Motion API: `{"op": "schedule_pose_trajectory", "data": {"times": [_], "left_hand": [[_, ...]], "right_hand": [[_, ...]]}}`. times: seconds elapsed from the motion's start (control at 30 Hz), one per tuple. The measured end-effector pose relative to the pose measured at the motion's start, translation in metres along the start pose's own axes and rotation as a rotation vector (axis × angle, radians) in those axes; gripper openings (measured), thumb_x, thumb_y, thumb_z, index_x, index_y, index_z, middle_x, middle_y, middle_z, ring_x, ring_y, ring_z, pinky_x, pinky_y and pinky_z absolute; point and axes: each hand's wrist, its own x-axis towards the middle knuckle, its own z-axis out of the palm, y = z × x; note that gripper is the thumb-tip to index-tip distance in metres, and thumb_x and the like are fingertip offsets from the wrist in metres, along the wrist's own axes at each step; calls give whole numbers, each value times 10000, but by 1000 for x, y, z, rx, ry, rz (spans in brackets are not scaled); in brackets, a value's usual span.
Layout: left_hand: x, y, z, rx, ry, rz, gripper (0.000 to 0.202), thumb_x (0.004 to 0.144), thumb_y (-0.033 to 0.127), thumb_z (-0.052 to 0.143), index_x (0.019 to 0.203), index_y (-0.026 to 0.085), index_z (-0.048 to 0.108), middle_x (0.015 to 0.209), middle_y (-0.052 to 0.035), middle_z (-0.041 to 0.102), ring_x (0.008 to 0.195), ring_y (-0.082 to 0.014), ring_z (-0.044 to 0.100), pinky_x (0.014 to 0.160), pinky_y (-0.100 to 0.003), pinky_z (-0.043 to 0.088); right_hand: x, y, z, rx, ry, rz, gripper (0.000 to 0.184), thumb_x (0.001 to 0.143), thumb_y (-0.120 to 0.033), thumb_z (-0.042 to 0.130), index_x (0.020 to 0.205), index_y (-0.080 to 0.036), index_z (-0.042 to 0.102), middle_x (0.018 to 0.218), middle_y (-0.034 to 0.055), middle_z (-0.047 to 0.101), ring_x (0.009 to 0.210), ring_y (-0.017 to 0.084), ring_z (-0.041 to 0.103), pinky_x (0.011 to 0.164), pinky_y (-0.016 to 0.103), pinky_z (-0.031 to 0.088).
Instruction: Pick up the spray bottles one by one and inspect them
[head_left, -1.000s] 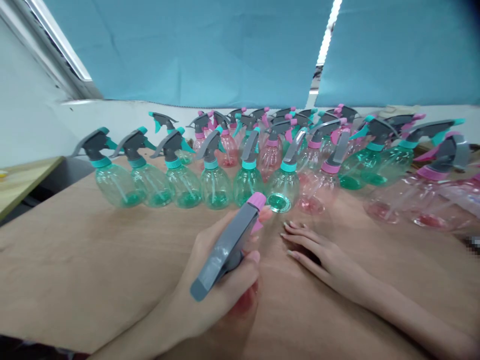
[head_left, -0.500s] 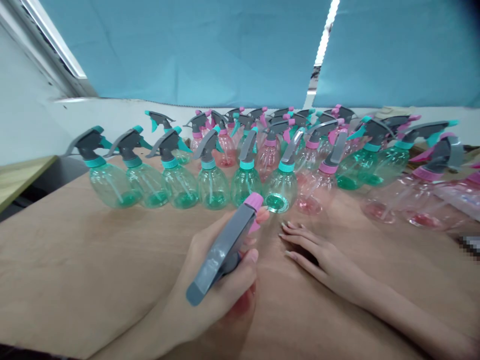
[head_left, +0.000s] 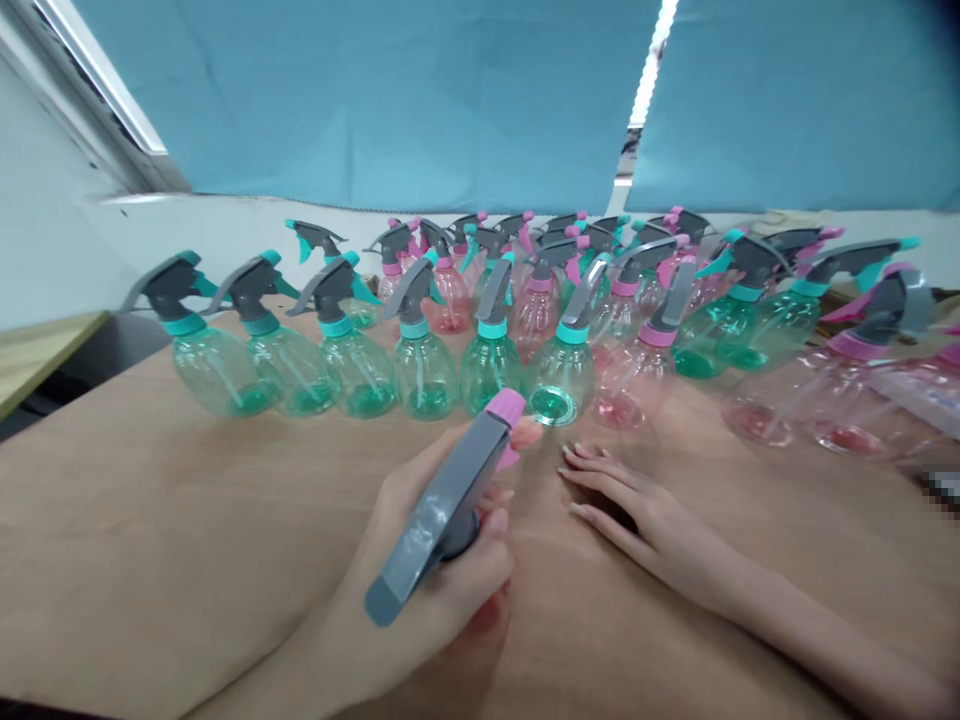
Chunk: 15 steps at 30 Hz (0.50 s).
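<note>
My left hand (head_left: pixel 435 590) is wrapped round a pink spray bottle (head_left: pixel 491 615) whose grey trigger head (head_left: pixel 439 510) with a pink nozzle points away from me. The bottle's clear pink body shows only a little under my fingers. My right hand (head_left: pixel 626 500) lies flat on the wooden table (head_left: pixel 150 540) just right of it, fingers stretched out and holding nothing. Its fingertips point left toward the nozzle.
Several green spray bottles (head_left: pixel 352 370) stand in a row across the table ahead, with several pink ones (head_left: pixel 780 400) behind and to the right. A blue curtain (head_left: pixel 390 100) hangs behind. Another tabletop edge (head_left: pixel 37 360) shows at the far left.
My left hand has drawn the bottle slightly nearer and lower, so the grey head's near end sits lower in view. The right hand has stayed put.
</note>
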Motion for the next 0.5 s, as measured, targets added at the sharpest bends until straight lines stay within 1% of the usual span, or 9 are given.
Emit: {"op": "schedule_pose_trajectory", "data": {"times": [0.07, 0.1, 0.17, 0.23, 0.27, 0.33, 0.4, 0.47, 0.5], "left_hand": [[0, -1, 0, -97, -61, -40, 596, 709, 137, 556, 1288, 267, 608, 801, 24, 604, 565, -126, 486, 571, -245, 511], [0, -1, 0, -130, -72, -49, 606, 702, 127, 561, 1290, 267, 604, 822, 20, 604, 589, -134, 494, 593, -254, 512], [0, -2, 1, -147, -55, -42, 604, 697, 120, 571, 1279, 275, 609, 840, 17, 612, 622, -148, 515, 618, -265, 516], [0, -4, 1, -159, -46, -31, 608, 703, 116, 571, 1285, 288, 602, 846, 20, 627, 621, -152, 527, 607, -263, 519], [0, -5, 2, -164, -44, -33, 614, 707, 113, 571, 1292, 296, 596, 876, 20, 648, 626, -151, 538, 608, -260, 524], [0, -5, 2, -180, -41, -32, 618, 711, 114, 574, 1298, 304, 588, 1004, 16, 689, 681, -153, 588, 651, -257, 547], [1, -3, 2, -183, -46, -39, 606, 719, 110, 569, 1296, 292, 589, 1136, 8, 696, 766, -156, 635, 736, -265, 565], [1, 0, 2, -172, -59, -56, 592, 721, 95, 562, 1287, 264, 600, 1195, -9, 691, 823, -162, 660, 820, -284, 565], [1, 3, 1, -165, -69, -71, 591, 720, 87, 559, 1285, 257, 602, 1199, -16, 692, 817, -161, 663, 830, -291, 564]], "right_hand": [[0, 0, 0, 2, 0, 1, 385, 1014, -371, 409, 1312, -190, 573, 1450, 98, 532, 1377, 269, 437, 1126, 535, 378], [0, 0, 0, 5, 3, 2, 382, 1013, -369, 412, 1311, -191, 574, 1450, 97, 532, 1378, 269, 435, 1129, 534, 373], [0, -1, 0, 11, 9, 2, 376, 1012, -364, 419, 1308, -195, 577, 1448, 96, 535, 1378, 269, 434, 1132, 533, 368], [0, -1, 0, 13, 12, 2, 374, 1010, -361, 425, 1305, -194, 581, 1442, 98, 540, 1375, 271, 440, 1129, 535, 372], [0, -1, 0, 15, 13, 2, 373, 1009, -359, 426, 1302, -192, 584, 1441, 100, 541, 1373, 273, 442, 1127, 537, 373], [0, -1, 0, 20, 17, -1, 369, 1007, -355, 431, 1300, -194, 588, 1441, 101, 542, 1370, 275, 445, 1127, 539, 372], [0, -1, -1, 29, 24, -3, 366, 1003, -352, 440, 1304, -202, 587, 1439, 98, 544, 1366, 275, 451, 1126, 538, 374], [0, -1, -1, 38, 27, -2, 364, 1000, -351, 449, 1309, -213, 583, 1436, 94, 548, 1363, 275, 457, 1124, 535, 379], [0, -1, -1, 42, 29, -2, 362, 999, -350, 453, 1311, -218, 581, 1435, 91, 549, 1361, 274, 459, 1125, 534, 379]]}}
